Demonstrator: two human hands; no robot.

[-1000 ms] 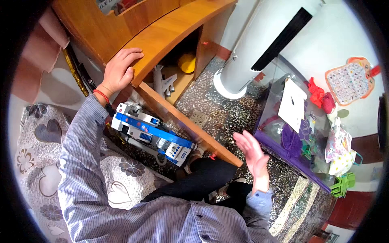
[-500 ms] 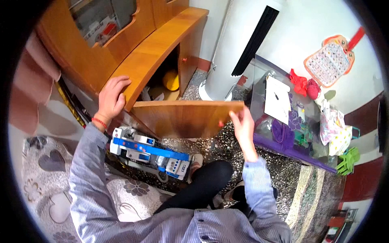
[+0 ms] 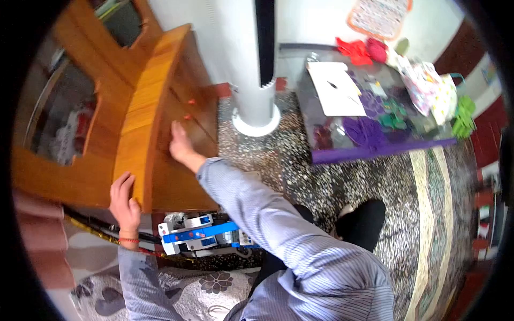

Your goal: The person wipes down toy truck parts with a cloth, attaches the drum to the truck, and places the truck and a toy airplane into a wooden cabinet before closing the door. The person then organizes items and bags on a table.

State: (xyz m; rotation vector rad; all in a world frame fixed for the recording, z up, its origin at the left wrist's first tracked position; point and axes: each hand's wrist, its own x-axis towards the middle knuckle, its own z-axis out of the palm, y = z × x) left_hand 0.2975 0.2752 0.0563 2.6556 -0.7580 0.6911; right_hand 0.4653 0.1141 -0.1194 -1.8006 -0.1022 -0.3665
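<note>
The wooden cabinet [image 3: 140,123] stands on the left, its curved top ledge running away from me. My left hand [image 3: 125,206], with a red string bracelet at the wrist, rests on the near corner of that ledge, fingers stretched out. Against the front of the cabinet door [image 3: 184,179], my right hand [image 3: 182,143] lies with its fingers extended. The door sits against the cabinet front, and the inside is hidden. Two small red knobs [image 3: 187,117] show just beyond my right fingers. Neither hand holds anything.
A blue and white toy vehicle [image 3: 201,234] lies below the cabinet's near end. A white tower unit [image 3: 256,101] stands beyond it. On the right, a low table with a purple edge [image 3: 383,151] bears paper [image 3: 335,88], craft pieces and a patterned bag [image 3: 428,88].
The cabinet door has swung from open to shut, with my right hand moving left along with it. My left hand stays on the ledge. The view has turned to the right.
</note>
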